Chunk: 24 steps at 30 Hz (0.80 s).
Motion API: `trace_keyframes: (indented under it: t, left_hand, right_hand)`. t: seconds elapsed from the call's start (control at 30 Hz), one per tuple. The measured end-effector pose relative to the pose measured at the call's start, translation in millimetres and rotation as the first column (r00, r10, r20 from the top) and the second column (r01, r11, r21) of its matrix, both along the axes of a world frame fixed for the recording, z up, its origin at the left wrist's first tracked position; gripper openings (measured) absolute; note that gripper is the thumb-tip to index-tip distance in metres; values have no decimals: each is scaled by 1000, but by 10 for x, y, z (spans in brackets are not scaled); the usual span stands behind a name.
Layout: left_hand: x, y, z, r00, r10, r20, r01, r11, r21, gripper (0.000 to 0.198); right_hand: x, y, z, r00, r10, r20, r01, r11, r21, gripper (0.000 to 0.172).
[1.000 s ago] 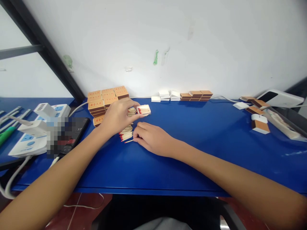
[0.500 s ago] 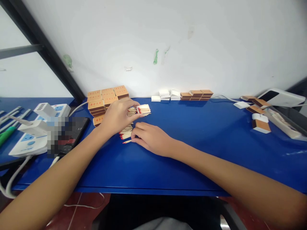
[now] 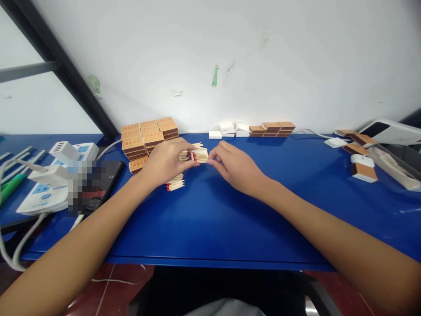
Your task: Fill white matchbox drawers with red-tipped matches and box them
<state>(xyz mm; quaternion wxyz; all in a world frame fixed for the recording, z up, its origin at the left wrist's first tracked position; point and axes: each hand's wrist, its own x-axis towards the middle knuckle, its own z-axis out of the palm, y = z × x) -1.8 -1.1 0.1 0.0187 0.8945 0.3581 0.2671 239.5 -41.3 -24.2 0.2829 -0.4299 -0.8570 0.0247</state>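
Observation:
My left hand (image 3: 169, 161) grips a small white matchbox tray (image 3: 193, 155) between thumb and fingers. Red-tipped matches (image 3: 201, 155) lie in the tray, their pale ends pointing right. At the tray's right end, the fingertips of my right hand (image 3: 232, 166) are pinched together against the match ends; whether a match is between them is too small to tell. A loose pile of matches (image 3: 176, 182) lies on the blue table under my left hand, partly hidden by it. More matches show behind the tray.
Stacked orange matchboxes (image 3: 149, 134) stand left of my left hand. White trays (image 3: 226, 128) and matchbox sleeves (image 3: 272, 129) line the wall. A phone (image 3: 105, 182) and a power strip (image 3: 54, 193) lie left. More boxes (image 3: 363, 172) lie right, beside a white device (image 3: 391, 131).
My right hand has moved up and right, from the loose match pile to the right end of the tray. My left hand keeps holding the tray, shifted only slightly.

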Motion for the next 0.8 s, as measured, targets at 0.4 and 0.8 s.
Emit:
trace_keyframes:
  t: [0.4, 0.8]
  left_hand:
    - [37, -14, -25, 986, -125, 111, 130, 991, -35, 40]
    - [15, -5, 27, 990, 37, 139, -32, 999, -37, 32]
  right_hand:
    - [58, 106, -35, 998, -58, 10, 57, 998, 35, 6]
    - [-287, -142, -72, 967, 246, -64, -246, 969, 10, 19]
